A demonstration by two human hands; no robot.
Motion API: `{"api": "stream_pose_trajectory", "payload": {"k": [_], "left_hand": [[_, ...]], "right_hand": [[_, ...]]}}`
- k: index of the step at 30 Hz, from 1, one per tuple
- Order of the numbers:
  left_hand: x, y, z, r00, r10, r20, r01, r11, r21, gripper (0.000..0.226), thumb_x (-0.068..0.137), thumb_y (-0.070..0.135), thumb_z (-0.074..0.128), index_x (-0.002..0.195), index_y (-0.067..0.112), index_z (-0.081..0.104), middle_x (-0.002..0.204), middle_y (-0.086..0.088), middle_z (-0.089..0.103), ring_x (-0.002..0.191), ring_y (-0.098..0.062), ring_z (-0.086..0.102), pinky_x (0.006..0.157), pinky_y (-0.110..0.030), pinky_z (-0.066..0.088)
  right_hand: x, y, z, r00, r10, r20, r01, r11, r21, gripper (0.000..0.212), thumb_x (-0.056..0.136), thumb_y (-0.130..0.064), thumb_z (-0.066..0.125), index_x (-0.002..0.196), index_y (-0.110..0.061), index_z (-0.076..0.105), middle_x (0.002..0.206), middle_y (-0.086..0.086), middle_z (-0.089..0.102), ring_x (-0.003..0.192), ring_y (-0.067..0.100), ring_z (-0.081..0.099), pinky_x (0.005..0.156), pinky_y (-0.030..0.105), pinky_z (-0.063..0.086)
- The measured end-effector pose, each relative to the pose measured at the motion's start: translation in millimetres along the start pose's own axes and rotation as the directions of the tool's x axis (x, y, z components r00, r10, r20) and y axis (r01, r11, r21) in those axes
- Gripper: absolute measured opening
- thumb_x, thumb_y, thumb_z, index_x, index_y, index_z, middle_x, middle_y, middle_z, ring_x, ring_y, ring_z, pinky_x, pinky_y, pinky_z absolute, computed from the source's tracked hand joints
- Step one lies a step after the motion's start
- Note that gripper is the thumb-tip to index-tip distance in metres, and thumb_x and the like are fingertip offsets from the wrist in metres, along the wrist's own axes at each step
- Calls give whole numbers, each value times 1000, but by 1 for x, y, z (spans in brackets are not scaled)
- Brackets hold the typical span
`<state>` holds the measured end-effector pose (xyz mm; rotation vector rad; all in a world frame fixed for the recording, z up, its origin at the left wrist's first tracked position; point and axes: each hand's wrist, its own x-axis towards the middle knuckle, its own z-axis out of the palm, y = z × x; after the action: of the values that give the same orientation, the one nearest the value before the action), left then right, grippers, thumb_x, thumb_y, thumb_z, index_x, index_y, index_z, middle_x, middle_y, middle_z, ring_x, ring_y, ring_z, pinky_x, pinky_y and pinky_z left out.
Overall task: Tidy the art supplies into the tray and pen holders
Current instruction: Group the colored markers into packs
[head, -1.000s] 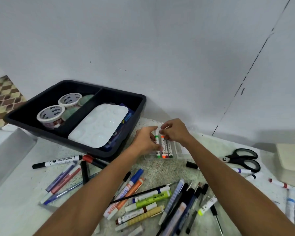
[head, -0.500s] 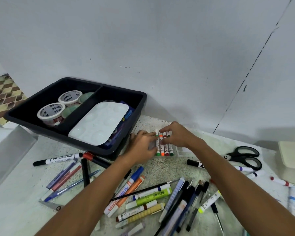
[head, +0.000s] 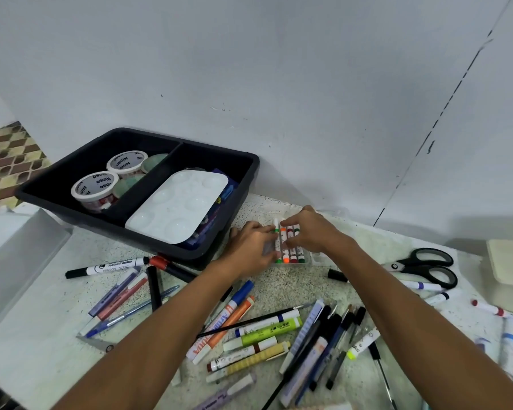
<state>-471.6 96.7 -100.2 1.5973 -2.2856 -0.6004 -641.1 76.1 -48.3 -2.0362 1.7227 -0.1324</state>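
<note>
Speckled table [head: 279, 285]: both hands, left [head: 251, 250] and right [head: 310, 232], pinch a clear case [head: 311, 258] of four markers [head: 289, 247]

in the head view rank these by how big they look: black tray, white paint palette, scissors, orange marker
1. Black tray
2. White paint palette, lying in the tray
3. Scissors
4. Orange marker

The scissors and the marker look close in length, and the marker lies nearer the camera, so their order is unsure.

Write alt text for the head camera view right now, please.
Both hands, left and right, hold a small clear case of markers on a speckled table beside a black tray holding tape rolls and a white palette. Loose pens and scissors lie scattered around.
</note>
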Motion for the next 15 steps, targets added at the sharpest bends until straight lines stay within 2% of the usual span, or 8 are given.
{"api": "stream_pose_trajectory", "payload": {"k": [4,8,11,15], "left_hand": [[2,3,-3,1000,27,15,-28,999,44,49,91,41,59,137,26,50,150,13,36,139,-13,17,110,-50,8],[1,4,-2,999,7,41,-10,998,59,45,92,41,57,135,30,50,151,12,34,141,-18,16,112,-55,8],[-3,10,-5,1000,22,19,-24,994,109,39,93,40,56,130,28,55,148,9,39,136,-21,22,108,-52,19],[-15,26,-7,983,133,-130,-103,971,216,30,90,30,61,117,16,67,126,-3,56,118,-22,34,97,-39,36]], "right_hand": [[0,0,3,1000,26,-5,-26,1000,-4,61,76,-26,80,133,-24,57,132,10,40,114,31,53,98,43,46],[1,1,7,998,55,-30,-55,998,-2,59,77,-26,79,132,-27,58,132,10,40,116,32,50,98,44,46],[-2,-2,10,996,71,-57,-71,997,-14,55,80,-25,77,132,-29,58,131,9,41,118,32,48,95,40,46],[-15,-7,15,986,36,-165,-47,997,-60,41,85,-26,71,125,-27,63,126,11,45,117,31,49,90,38,46]]}}
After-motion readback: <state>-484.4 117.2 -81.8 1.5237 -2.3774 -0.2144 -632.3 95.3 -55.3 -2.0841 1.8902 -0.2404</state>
